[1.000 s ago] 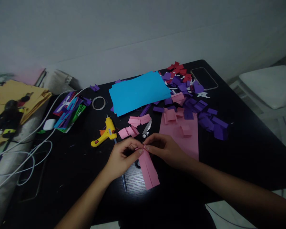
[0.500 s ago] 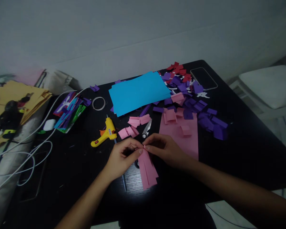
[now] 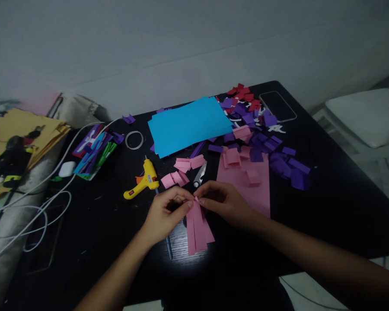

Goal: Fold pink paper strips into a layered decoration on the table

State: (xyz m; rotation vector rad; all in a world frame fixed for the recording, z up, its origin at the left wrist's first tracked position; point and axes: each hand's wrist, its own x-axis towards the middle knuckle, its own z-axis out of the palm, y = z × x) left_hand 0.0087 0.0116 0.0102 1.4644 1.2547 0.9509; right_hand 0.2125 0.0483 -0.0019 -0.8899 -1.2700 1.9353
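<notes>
Between my hands hang pink paper strips [image 3: 197, 229], pinched at their top end and fanned out toward me. My left hand [image 3: 168, 211] grips the top from the left with thumb and fingers. From the right, my right hand [image 3: 225, 201] pinches the same end, where a small fold shows. Just beyond the fingertips lie the scissors [image 3: 200, 175], their handles mostly hidden behind my hands and the strips. Small folded pink paper pieces [image 3: 175, 179] rest past my left hand. A pink paper sheet [image 3: 262, 196] lies beyond my right hand, with folded pink pieces on it.
A yellow glue gun [image 3: 144, 180] lies left of my hands, near a roll of tape [image 3: 134, 140]. Blue paper sheets [image 3: 189, 125] are at the back. Purple paper pieces [image 3: 278, 162], red scraps [image 3: 244, 95] and a phone [image 3: 278, 106] lie right. White cables [image 3: 47, 211] loop at left.
The lower ends of the pink strips have swung slightly left and spread apart a little. Both hands stay almost in place, still pinching the top.
</notes>
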